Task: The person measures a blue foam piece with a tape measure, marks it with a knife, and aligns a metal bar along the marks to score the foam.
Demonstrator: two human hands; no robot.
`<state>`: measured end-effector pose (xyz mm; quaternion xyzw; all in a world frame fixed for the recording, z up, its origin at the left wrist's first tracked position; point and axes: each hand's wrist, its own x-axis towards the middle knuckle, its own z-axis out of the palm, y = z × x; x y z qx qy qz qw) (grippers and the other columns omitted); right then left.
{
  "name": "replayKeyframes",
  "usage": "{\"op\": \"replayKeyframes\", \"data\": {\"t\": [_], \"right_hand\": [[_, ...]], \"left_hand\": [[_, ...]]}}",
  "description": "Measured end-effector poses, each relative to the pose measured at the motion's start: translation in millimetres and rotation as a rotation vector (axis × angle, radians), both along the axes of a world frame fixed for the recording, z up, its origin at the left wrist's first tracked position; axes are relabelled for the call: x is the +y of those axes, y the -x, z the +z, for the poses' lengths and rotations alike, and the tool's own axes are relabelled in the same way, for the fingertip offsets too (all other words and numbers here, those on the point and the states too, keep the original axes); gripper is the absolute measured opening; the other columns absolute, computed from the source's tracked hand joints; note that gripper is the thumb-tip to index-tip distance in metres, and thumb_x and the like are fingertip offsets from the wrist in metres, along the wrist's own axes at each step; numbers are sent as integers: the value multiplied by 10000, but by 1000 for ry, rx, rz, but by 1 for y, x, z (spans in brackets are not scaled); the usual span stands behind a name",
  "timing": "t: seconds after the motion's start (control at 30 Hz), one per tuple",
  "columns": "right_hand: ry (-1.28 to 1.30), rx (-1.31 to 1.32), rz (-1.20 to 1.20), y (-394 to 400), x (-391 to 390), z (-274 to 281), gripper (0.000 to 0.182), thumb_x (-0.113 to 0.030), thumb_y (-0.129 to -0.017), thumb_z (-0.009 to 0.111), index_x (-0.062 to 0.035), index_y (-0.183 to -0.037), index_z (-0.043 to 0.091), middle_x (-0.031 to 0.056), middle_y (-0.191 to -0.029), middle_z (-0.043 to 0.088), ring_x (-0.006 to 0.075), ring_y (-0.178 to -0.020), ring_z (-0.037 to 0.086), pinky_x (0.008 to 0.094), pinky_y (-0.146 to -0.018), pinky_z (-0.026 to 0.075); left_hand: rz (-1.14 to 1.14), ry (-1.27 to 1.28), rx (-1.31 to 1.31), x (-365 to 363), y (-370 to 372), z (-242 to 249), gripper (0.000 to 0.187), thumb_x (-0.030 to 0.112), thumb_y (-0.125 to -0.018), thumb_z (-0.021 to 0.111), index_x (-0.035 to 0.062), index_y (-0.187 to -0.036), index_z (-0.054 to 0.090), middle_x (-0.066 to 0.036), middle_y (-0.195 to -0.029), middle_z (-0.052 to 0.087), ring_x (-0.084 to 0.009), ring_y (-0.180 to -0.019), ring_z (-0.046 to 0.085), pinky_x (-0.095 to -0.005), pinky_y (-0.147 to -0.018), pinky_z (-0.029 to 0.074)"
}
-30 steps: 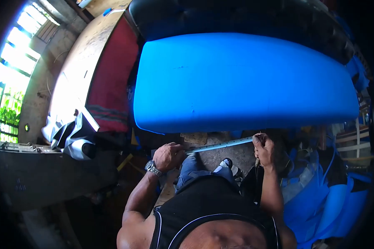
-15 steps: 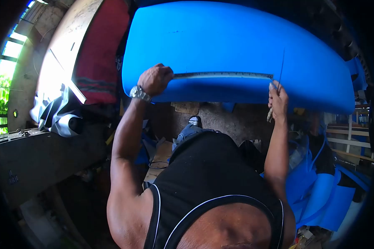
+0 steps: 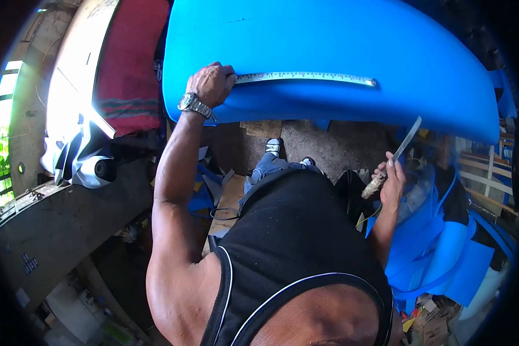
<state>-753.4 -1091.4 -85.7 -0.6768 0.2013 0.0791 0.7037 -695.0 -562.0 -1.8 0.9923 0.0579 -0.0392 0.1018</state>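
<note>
A large blue sheet or padded piece [image 3: 328, 40] spans the upper part of the view. Along its near side lies a metal ruler [image 3: 305, 75], marked with graduations. My left hand [image 3: 210, 85], with a watch on the wrist, is closed round the ruler's left end. Below the blue piece's near edge, my right hand [image 3: 390, 177] grips a knife [image 3: 409, 138] by its wrapped, light-coloured handle, the blade pointing up and to the right. The knife is apart from both the ruler and the blue piece.
Dark red cloth [image 3: 130, 63] lies at the upper left beside a pale roll [image 3: 100, 170]. A workbench [image 3: 52, 225] stands at the left. Blue sheets [image 3: 473, 271] are heaped at the lower right, near wooden slats [image 3: 490, 179]. My shoes [image 3: 273, 146] are on the floor.
My right hand has moved down and away from the ruler's right end, bringing the knife off the blue piece. The blue piece and ruler appear higher in view. My left hand still holds the ruler.
</note>
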Motion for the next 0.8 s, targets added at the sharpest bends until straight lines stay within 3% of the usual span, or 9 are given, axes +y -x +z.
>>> {"op": "replayKeyframes", "data": {"t": [0.2, 0.37, 0.6, 0.73, 0.8], "right_hand": [[378, -25, 144, 0, -9, 25, 287, -251, -1092, 512, -44, -1244, 640, 28, -766, 637, 82, -612, 569, 242, -540, 485], [388, -88, 148, 4, 20, 54, 227, -205, -1064, 561, -47, -1208, 639, 29, -807, 627, 102, -648, 619, 245, -559, 517], [409, -242, 258, -8, 42, 69, 220, -198, -1069, 549, -35, -1205, 607, 32, -790, 625, 86, -608, 588, 237, -553, 489], [554, -241, 323, -9, 64, 86, 256, -109, -1062, 516, 2, -1284, 575, 45, -752, 645, 72, -598, 594, 250, -549, 484], [716, -240, 362, -10, 64, 86, 383, -76, -1030, 520, -29, -1410, 526, 103, -784, 676, 168, -615, 650, 326, -596, 533]], "left_hand": [[65, -13, -46, 2, 22, -1, 247, 330, -966, 615, 147, -1059, 752, -111, -1031, 700, -327, -985, 681, -473, -847, 541], [87, -45, -56, -4, 21, 0, 251, 341, -981, 599, 164, -1076, 750, -91, -1086, 707, -323, -1042, 672, -471, -870, 543], [64, -81, -49, -12, 15, 2, 256, 349, -986, 588, 176, -1085, 748, -77, -1107, 707, -318, -1063, 669, -475, -881, 545], [59, -98, -57, -8, 10, 0, 256, 346, -984, 586, 168, -1065, 751, -78, -1094, 709, -319, -1043, 674, -469, -875, 549], [59, -101, -72, -6, 10, -1, 253, 342, -982, 587, 163, -1050, 753, -78, -1085, 710, -321, -1026, 676, -468, -875, 548]]}}
